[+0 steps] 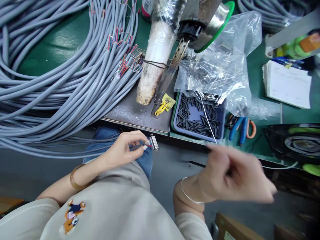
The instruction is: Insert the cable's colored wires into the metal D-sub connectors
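Near the bench's front edge, my left hand [125, 148] is closed around the end of a grey cable [135, 146]. A metal multi-pin connector [154, 142] sits just past its thumb and index fingertips, with a red wire running to it. My right hand [232, 173] is smeared by motion, its fingers curled together. A thin silvery solder wire [209, 123] runs down to its fingertips and appears pinched there. Above it stands a blue tray [197, 115] of short black sleeves. The solder spool [212, 28] with a green rim hangs at the top.
Bundled grey cables [62, 96] with stripped coloured ends cover the left. A wrapped white tube [152, 66] and a metal bracket [172, 70] overhang the bench. Right of them lie a clear plastic bag [225, 66] of connectors, blue-handled pliers [237, 130] and a paper pad [287, 83].
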The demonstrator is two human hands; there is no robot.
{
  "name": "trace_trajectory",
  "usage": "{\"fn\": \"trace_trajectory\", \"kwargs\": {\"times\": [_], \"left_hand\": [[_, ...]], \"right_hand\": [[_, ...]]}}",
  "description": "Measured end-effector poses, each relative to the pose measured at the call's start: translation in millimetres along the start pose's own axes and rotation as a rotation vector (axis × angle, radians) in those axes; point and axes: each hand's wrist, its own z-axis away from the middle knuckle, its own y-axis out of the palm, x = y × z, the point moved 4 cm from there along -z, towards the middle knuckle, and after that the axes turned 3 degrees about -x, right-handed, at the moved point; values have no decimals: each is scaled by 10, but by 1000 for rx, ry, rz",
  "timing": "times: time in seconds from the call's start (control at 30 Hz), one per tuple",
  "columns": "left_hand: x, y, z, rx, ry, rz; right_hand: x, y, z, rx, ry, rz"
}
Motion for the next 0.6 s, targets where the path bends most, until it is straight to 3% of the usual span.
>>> {"fn": "trace_trajectory", "kwargs": {"times": [0.03,0.17,0.27,0.33,0.47,0.53,0.6], "left_hand": [[25,-15,14,25,-58,71],[11,-87,44,107,-260,435],[-160,-146,-2,120,-264,533],[-286,-187,-67,68,-202,510],[-334,-225,-184,-110,-154,437],[-263,-208,-205,-147,-172,440],[-173,-179,-198,-161,-197,443]], "right_hand": [[-73,29,-80,-82,11,69],[-479,408,-437,89,-10,320],[-771,577,-624,178,64,293],[-880,642,-684,247,126,247],[-852,656,-688,285,142,245],[-748,588,-633,211,153,250],[-596,466,-535,53,202,191]]}}
